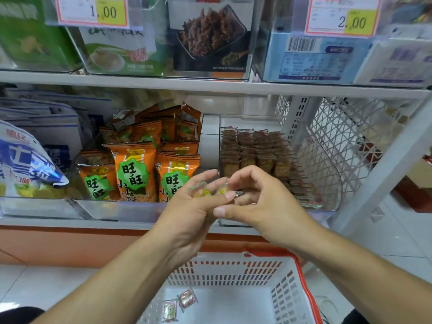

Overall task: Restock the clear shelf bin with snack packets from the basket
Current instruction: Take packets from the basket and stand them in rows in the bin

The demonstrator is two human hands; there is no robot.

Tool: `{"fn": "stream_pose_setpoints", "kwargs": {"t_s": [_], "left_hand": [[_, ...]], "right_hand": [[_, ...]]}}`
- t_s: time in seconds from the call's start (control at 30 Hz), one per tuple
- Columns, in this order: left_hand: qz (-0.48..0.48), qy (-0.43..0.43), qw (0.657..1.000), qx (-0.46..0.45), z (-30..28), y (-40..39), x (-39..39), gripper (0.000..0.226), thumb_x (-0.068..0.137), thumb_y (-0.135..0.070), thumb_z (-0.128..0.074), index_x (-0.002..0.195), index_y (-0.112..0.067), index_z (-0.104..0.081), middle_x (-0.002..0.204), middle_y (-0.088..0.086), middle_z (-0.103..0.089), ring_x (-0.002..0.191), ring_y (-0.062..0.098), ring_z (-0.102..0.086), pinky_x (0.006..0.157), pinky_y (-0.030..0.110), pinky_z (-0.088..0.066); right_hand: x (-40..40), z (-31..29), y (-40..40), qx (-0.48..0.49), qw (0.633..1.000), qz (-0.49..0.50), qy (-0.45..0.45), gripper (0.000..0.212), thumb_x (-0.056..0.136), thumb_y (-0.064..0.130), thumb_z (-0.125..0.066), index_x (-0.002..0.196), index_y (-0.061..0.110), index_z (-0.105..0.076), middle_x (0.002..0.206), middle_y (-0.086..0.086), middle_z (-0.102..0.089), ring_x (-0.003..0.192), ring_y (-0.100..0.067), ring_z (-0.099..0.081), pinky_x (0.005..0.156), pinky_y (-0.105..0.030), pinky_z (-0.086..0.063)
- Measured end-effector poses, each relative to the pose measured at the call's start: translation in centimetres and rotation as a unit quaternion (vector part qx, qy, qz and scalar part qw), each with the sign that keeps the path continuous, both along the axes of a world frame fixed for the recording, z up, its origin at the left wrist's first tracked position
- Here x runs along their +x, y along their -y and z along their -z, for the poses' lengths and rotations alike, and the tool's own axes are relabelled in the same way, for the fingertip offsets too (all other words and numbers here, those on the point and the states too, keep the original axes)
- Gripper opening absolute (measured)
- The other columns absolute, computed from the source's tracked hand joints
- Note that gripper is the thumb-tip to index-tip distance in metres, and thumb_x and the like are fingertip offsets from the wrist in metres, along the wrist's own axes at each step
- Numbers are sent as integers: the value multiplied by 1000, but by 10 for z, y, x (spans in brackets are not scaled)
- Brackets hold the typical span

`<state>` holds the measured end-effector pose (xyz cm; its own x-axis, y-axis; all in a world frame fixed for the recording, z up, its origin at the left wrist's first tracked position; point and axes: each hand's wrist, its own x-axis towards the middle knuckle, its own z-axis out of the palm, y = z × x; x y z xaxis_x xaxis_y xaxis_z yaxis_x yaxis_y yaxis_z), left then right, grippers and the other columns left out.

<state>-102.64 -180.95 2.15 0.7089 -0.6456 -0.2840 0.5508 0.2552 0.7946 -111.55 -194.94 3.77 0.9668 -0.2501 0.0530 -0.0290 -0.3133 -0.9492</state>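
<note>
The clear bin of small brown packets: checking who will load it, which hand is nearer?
Right. The right hand is just in front of the clear bin; the left hand is further left, before the orange packets.

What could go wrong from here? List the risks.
1. Both hands, left hand and right hand, pinch small clear-wrapped snack packets loosely; one could slip into the white basket with red rim.
2. The clear shelf bin of brown packets looks nearly full, so added packets may topple its neat rows.

Blurred packets (211,191) between both hands; print unreadable.
</note>
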Motion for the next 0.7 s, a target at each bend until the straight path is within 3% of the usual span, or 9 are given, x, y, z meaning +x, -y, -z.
{"fn": "stream_pose_setpoints", "kwargs": {"t_s": [0.1, 0.17, 0.23, 0.33, 0.43, 0.53, 0.63, 0.7], "left_hand": [[-32, 2, 999, 10, -5, 4, -1, 53, 72, -17, -80, 123, -14, -67, 117, 9, -77, 101, 25, -76, 73, 31, -63], [-49, -23, 998, 16, -9, 3, 0, 50, 80, -44, -71, 120, -14, -71, 116, 10, -77, 105, 26, -75, 90, 38, -60], [-54, -51, 997, 10, -12, -1, 1, 60, 89, -61, -59, 121, -12, -73, 119, 16, -75, 111, 32, -72, 104, 45, -52], [-35, -77, 996, -15, -14, -4, 1, 69, 96, -66, -45, 125, -9, -70, 120, 23, -73, 110, 38, -72, 97, 47, -55], [4, -86, 996, -25, -17, -5, -3, 71, 97, -67, -41, 133, -10, -64, 121, 24, -72, 112, 39, -71, 86, 46, -60], [47, -54, 997, -6, -19, -5, -5, 77, 95, -71, -42, 135, -8, -62, 125, 24, -70, 108, 35, -72, 76, 41, -63], [97, 6, 994, 40, -17, -4, -8, 69, 88, -71, -52, 117, -13, -74, 118, 23, -72, 101, 30, -70, 79, 39, -60], [104, 2, 992, 70, -14, -3, -10, 66, 83, -70, -59, 123, -19, -68, 118, 16, -75, 103, 28, -73, 84, 44, -61]], "right_hand": [[1, -2, 2, 45, 999, 19, -3, 35, 75, 10, -84, 93, 29, -60, 97, 9, -73, 72, -18, -72, 71, -36, -56], [3, -4, 4, 121, 992, 33, -1, 38, 78, -6, -79, 97, 21, -60, 94, 6, -73, 73, -14, -71, 74, -31, -55], [3, -6, 6, 191, 981, 24, 6, 39, 78, -10, -78, 101, 17, -59, 102, -4, -72, 82, -17, -72, 77, -29, -56], [1, -8, 5, 224, 974, -17, 0, 42, 73, 1, -80, 105, 17, -59, 107, -8, -71, 91, -24, -73, 86, -35, -58], [1, -6, 0, 126, 992, -20, -5, 44, 75, 0, -82, 107, 19, -58, 98, 2, -71, 83, -15, -68, 82, -35, -59], [-1, -9, 0, -44, 998, -33, -5, 53, 74, 9, -87, 110, 38, -61, 102, 14, -70, 77, -11, -62, 71, -26, -54], [-2, -13, 5, -181, 980, -79, -22, 61, 73, 26, -89, 123, 47, -62, 108, 20, -62, 72, -7, -61, 70, -21, -53], [-4, -14, 8, -239, 965, -97, -51, 56, 71, 34, -89, 121, 43, -66, 107, 21, -58, 80, -4, -62, 75, -21, -51]]}}
